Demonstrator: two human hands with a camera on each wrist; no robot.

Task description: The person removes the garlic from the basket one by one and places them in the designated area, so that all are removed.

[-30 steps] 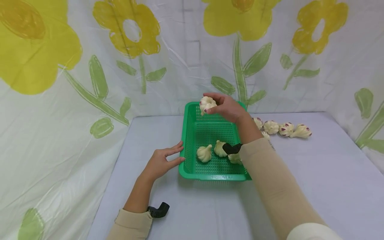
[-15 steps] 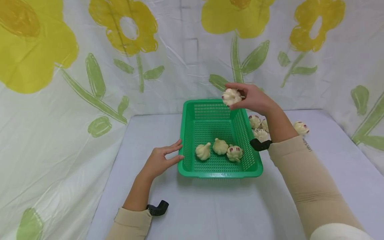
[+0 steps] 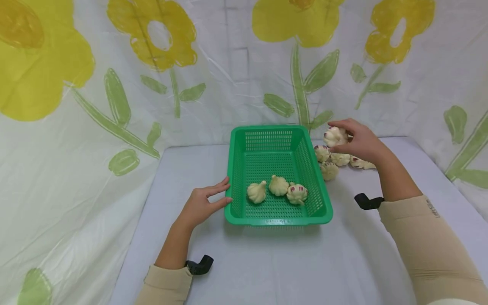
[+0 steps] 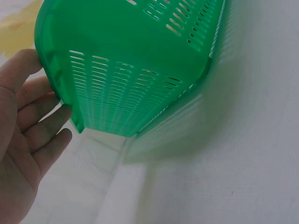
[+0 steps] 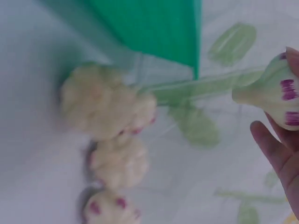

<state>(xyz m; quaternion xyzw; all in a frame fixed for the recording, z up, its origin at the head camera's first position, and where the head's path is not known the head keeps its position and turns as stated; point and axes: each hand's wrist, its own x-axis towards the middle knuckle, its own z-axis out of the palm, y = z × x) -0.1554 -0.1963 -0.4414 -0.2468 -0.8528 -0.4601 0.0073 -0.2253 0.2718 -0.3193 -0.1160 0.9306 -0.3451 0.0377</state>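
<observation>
Green plastic basket (image 3: pixel 278 221), one, rectangular, with perforated walls and floor: sitting on the white-covered table (image 3: pixel 274 262), its far end facing the cloth backdrop (image 3: pixel 217 101).

Contents, three garlic bulbs, all resting on the basket floor toward the near end. Left bulb (image 3: pixel 256 192), pale, its stalk pointing up and to the right. Middle bulb (image 3: pixel 278 185), pale, lying just beside it. Right bulb (image 3: pixel 297 194), marked in purple, sitting close against the middle one.

Left hand (image 3: pixel 202 204), one: touching the basket's left rim, thumb and fingers spreading apart, fingers mostly straight.

Right hand (image 3: pixel 360 140), one: pinching a purple-marked bulb (image 3: pixel 335 137) between thumb and fingers, holding it in the air beyond the basket's right side. In the right-wrist view its neck is pointing out from the grip.

Loose garlic, four bulbs showing on the table, lying bunched to the right of the basket: a purple-streaked bulb (image 3: pixel 322 153) near the wall; a nearest bulb (image 3: pixel 329 171), pale; a third bulb (image 3: pixel 340 159) below the right hand; a fourth bulb (image 3: pixel 361 163) farthest right, which the hand is partly hiding.

Sundries: beige sleeves (image 3: pixel 431 237) covering both forearms; black wrist pieces (image 3: pixel 201 265) projecting from both cuffs; yellow flowers (image 3: pixel 297 21) decorating the backdrop.
</observation>
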